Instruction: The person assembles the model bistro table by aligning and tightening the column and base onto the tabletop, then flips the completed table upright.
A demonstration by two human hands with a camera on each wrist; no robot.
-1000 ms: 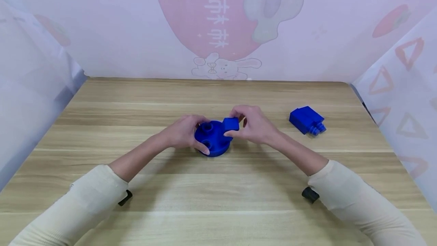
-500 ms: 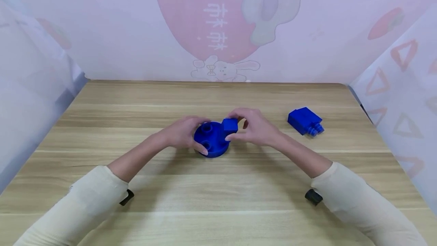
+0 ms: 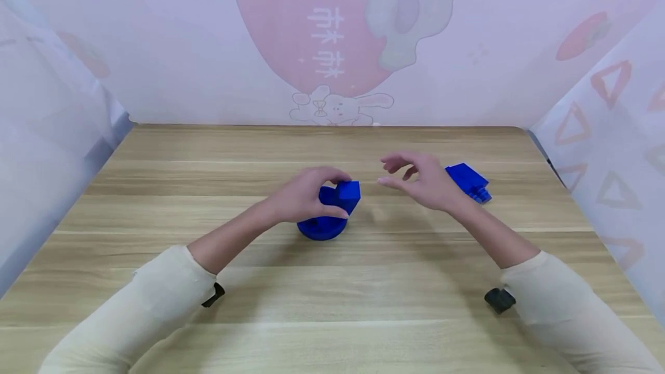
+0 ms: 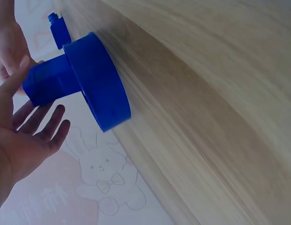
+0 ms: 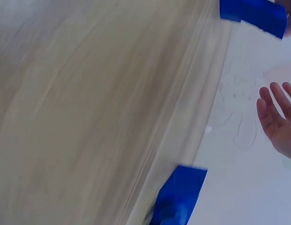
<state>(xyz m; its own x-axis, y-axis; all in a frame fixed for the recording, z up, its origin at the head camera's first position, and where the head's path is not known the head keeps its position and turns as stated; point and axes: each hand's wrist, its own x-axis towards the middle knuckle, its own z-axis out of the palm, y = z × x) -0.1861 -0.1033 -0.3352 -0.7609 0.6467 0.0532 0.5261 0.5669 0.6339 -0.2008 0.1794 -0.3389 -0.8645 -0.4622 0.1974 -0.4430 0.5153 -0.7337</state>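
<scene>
Compared with half a second ago, the person's right hand (image 3: 423, 180) has left the blue, square-sided, plastic-looking block (image 3: 348, 192) and drawn back to the right, while the person's left hand (image 3: 298, 196) has shifted from the rim of the blue, round, shallow plastic-looking dish (image 3: 321, 231) onto that block. It now pinches the block, thumb on the near side and fingers on the far side, and the other fingers fan out loosely, as the left wrist view shows. The right hand holds nothing; its fingers are parted from the thumb and gently bent, apart from the block. The block stands upright over the right part of the dish, which sits on the wood-grain table (image 3: 332, 293) near the middle. Its lower end seems to meet the inside of the dish, though the left hand and the dish's own wall hide the joint, so whether it is fully seated cannot be told. To the right, a second blue piece, flat-sided with ridged studs at one end (image 3: 467, 180), lies on the table, partly covered by the right hand and wrist (the right wrist view catches it too, rather blurred, at its lower edge). Cream-coloured sleeves (image 3: 140, 299) cover the forearms, and behind the table hangs a pale pink printed backdrop (image 3: 208, 74) with a rabbit drawing low in its middle.
</scene>
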